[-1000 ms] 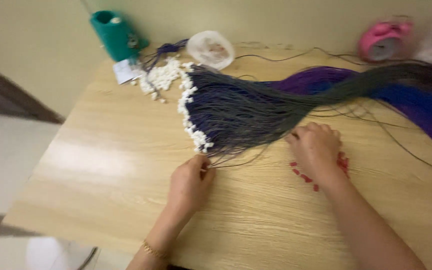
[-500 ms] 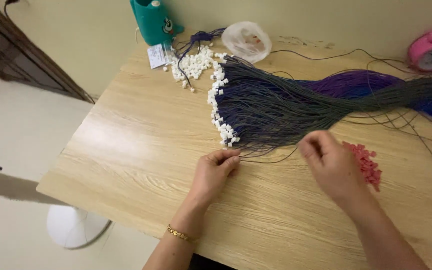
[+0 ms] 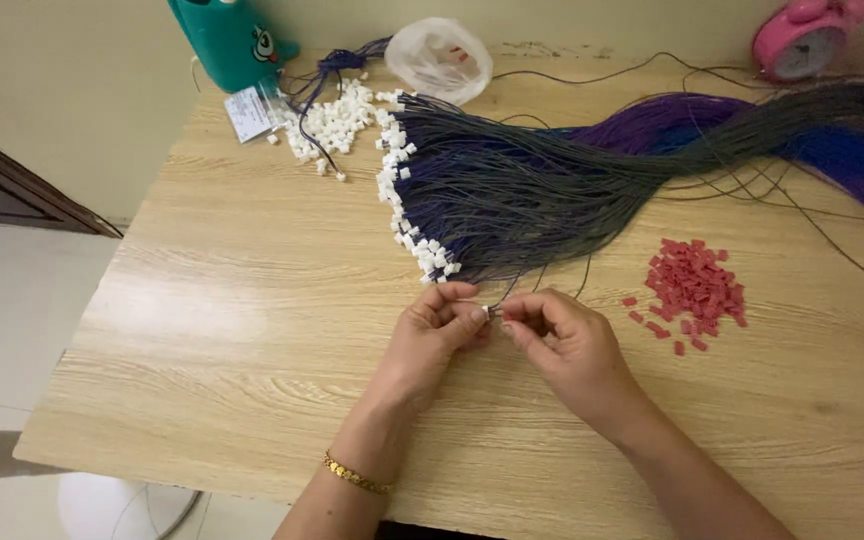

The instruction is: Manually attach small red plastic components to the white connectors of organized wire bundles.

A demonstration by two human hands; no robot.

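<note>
Centrally, left hand (image 3: 432, 335) and right hand (image 3: 562, 345) meet fingertip to fingertip.
Both pinch one wire end (image 3: 493, 312) — tiny, mostly hidden — below the wire bundle (image 3: 552, 190).

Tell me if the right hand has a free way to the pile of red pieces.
Probably yes. The right hand lies just left of the red pieces, with only bare wooden table between them. It is pinching a small piece with the left hand, though, so it is busy.
</note>
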